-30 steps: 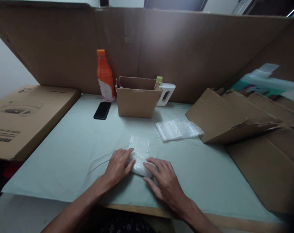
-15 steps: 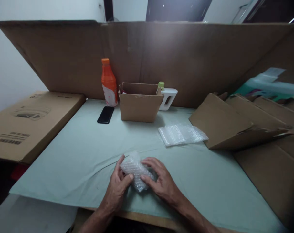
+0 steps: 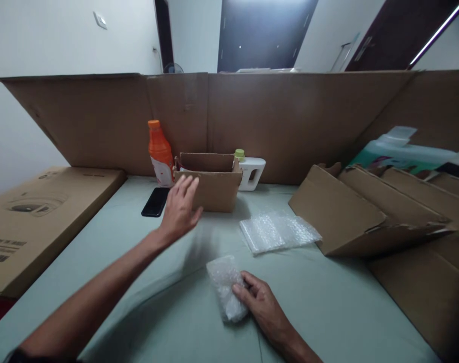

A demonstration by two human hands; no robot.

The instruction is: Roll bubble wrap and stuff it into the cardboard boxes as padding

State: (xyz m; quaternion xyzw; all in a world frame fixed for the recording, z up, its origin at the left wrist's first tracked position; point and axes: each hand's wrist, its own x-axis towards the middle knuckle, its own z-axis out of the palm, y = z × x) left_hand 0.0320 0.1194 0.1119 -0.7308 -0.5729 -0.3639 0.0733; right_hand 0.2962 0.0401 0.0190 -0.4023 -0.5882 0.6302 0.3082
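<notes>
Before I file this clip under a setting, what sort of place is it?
Probably a home packing table: flattened cardboard boxes, bubble wrap sheets, and a small wrapped bundle under the right hand.

Head-worn camera looks forward and down, close over the table (image 3: 138, 282).

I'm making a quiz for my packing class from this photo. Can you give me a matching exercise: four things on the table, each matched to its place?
Things:
1. phone
2. orange bottle
3. white jug
4. wrapped bundle

Places:
A. under the right hand, at the near edge
B. right of the small box, by the back wall
C. flat on the table, in front of the bottle
D. upright, left of the small box

Pairs: 1-C, 2-D, 3-B, 4-A
</notes>
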